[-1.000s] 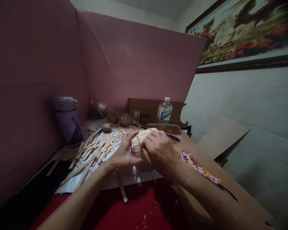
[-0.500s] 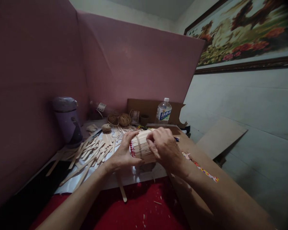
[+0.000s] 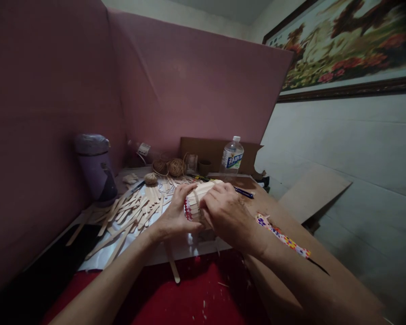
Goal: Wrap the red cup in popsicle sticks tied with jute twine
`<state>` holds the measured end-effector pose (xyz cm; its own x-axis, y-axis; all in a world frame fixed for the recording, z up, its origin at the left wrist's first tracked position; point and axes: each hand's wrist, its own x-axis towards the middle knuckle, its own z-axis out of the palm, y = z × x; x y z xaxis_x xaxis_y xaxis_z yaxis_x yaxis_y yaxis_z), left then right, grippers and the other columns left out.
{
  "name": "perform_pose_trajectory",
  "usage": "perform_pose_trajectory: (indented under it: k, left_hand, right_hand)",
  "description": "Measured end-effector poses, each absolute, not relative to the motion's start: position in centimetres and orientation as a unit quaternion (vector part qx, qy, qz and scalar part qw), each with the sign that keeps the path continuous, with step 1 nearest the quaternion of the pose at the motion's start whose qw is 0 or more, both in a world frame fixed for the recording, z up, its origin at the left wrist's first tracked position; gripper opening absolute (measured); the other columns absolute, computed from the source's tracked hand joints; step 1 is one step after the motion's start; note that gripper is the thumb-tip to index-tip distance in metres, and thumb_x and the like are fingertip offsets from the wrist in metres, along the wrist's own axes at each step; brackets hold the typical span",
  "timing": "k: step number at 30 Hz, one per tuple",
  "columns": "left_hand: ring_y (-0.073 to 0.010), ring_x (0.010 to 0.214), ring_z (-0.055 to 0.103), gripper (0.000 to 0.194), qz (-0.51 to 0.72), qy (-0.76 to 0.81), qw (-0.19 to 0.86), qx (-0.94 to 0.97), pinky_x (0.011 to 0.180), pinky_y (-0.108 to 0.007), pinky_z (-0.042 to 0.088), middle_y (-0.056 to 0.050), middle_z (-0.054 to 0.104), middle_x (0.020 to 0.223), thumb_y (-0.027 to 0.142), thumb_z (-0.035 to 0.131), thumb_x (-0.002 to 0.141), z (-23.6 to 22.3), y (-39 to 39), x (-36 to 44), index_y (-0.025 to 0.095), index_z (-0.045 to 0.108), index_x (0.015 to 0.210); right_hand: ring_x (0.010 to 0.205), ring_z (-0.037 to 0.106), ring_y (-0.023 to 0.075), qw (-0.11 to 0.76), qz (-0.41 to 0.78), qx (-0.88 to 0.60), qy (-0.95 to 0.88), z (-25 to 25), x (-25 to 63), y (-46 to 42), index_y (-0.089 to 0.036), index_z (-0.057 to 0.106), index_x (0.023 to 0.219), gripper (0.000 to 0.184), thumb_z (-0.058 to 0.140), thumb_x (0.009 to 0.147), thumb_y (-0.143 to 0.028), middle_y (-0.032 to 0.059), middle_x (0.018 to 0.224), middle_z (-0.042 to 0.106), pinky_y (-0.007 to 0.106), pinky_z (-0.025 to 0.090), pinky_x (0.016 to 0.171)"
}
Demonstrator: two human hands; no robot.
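Observation:
A cylinder covered with craft sticks [image 3: 207,186] lies on its side between my hands, a red-and-white patterned rim at its left end. Round its body runs a band of twine [image 3: 196,198]. My left hand [image 3: 177,214] grips the left end, thumb below and fingers over the top. Against the front of the cylinder, close to the twine band, my right hand [image 3: 226,214] is closed with its fingers curled in. Whatever its fingertips pinch is hidden behind the hand.
Loose craft sticks [image 3: 131,214] spread over white sheeting at the left. Twine balls [image 3: 177,167], a purple flask [image 3: 97,169] and a plastic bottle [image 3: 232,155] stand behind. On the brown board at the right lie a dark blue pen [image 3: 244,193] and a flower-patterned strip [image 3: 284,238].
My right hand has moved left and slightly down over the cylinder to the twine band, uncovering the dark blue pen. My left hand keeps its grip. The view has shifted slightly.

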<state>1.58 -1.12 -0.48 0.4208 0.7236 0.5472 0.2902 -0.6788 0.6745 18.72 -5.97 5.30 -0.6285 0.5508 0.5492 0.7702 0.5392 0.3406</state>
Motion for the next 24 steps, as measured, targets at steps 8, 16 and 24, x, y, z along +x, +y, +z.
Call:
perform_pose_trajectory:
  k: [8,16,24]
  left_hand:
    - [-0.0328,0.130,0.036,0.091,0.443,0.311,0.244,0.805,0.113,-0.054,0.027,-0.008,0.036,0.133,0.023,0.079,0.054,-0.5,-1.1,1.7,0.027,0.036,0.134]
    - [-0.0330,0.129,0.037,0.091,0.453,0.317,0.246,0.796,0.112,-0.054,0.028,-0.009,0.037,0.132,0.025,0.080,0.054,-0.7,-0.8,1.6,0.028,0.036,0.134]
    - [-0.0342,0.129,0.037,0.094,0.449,0.298,0.281,0.794,0.109,-0.056,0.031,-0.007,0.036,0.133,0.020,0.079,0.052,-0.9,-0.7,1.5,0.030,0.036,0.134]
  right_hand:
    - [0.078,0.051,0.0279,0.158,-0.373,-0.385,-0.829,4.0,18.5,-5.7,-0.010,0.064,0.090,0.014,0.050,0.086,-0.012,0.0123,0.080,0.064,0.045,0.035,0.083]
    - [0.078,0.050,0.0283,0.195,-0.410,-0.430,-0.780,3.4,17.7,-5.8,-0.011,0.063,0.081,0.012,0.051,0.085,-0.011,0.0145,0.078,0.064,0.044,0.037,0.080]
    - [0.083,0.052,0.0270,0.250,-0.302,-0.452,-0.801,4.7,19.6,-5.4,-0.012,0.062,0.084,0.011,0.053,0.088,-0.015,0.0121,0.083,0.064,0.040,0.038,0.080]
